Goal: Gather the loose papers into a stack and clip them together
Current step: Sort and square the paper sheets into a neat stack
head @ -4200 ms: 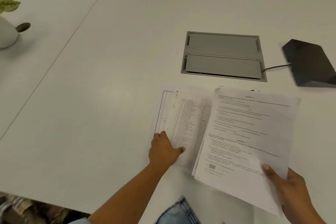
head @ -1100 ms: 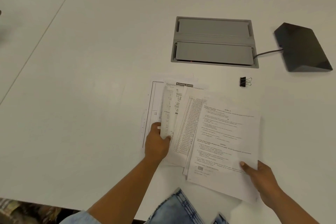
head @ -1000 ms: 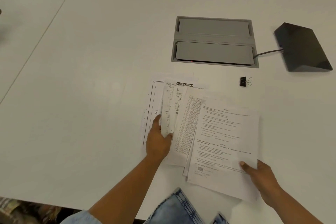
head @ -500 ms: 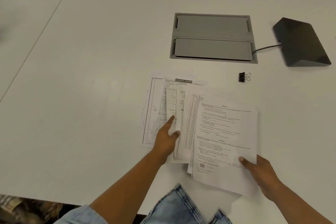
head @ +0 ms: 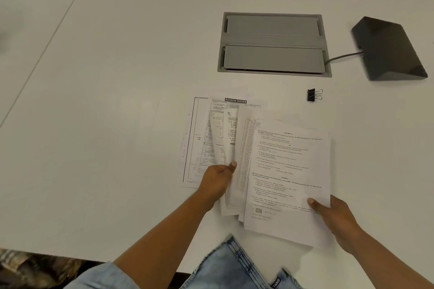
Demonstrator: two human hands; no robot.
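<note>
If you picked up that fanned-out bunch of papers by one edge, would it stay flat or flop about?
Probably flop: the sheets pinched by the left hand already bow and curl upward. The papers would likely slide apart too, since they lie fanned and loose, with the binder clip still lying apart on the table. They look thin, so probably light.

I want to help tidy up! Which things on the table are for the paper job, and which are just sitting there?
For the job:
- loose white printed papers, held by the left hand and right hand
- small black binder clip

Just sitting there:
- grey rectangular cable hatch set in the table
- dark grey wedge-shaped box with its cord
</note>
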